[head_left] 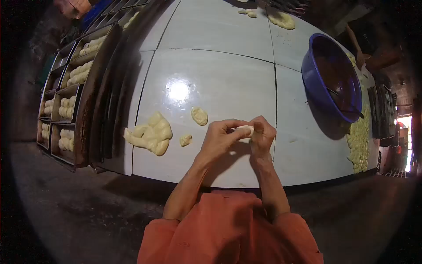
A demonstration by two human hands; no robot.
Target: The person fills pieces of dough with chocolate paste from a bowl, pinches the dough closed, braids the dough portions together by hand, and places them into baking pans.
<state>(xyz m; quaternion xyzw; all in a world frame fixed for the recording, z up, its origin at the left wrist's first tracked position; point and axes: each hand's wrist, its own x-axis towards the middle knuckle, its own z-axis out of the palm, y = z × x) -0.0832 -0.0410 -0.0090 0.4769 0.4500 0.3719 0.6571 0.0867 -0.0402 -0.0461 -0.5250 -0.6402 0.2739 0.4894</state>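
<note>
Above the table's near edge, my left hand (223, 137) and my right hand (263, 134) meet, both closed on a small piece of dough (249, 130). Most of that piece is hidden behind my fingers. Left of my hands, a flattened oval of dough (199, 116) lies on the white tiled table (215, 72). Close by is a small dough scrap (186, 140). Farther left rests a larger, lumpy mass of pale yellow dough (151, 133).
A blue basin (311, 72) with dark contents and a utensil stands at right. Beyond it, many flat dough pieces (359, 147) line the edge. Metal pans (82, 97) of dough balls (67, 108) are stacked at left. More dough (281, 20) lies at the far end, and another person's arm (353, 39) shows upper right.
</note>
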